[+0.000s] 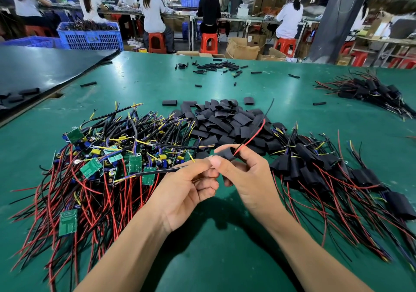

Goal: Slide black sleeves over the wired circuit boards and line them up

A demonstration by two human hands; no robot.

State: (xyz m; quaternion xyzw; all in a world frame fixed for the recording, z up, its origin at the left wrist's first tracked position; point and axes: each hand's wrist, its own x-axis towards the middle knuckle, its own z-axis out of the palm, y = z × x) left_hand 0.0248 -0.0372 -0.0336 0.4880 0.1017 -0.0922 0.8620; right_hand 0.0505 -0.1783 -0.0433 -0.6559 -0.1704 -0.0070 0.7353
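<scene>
Two hands raised, pinching sleeve, wires

The tabletop is a smooth green mat with a faint sheen. The sleeves look matt black; wires wear glossy plastic insulation.

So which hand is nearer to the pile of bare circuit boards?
Left. The left hand, pinching a cable, sits beside the board pile; the right hand, holding a black sleeve, is farther right.
</scene>
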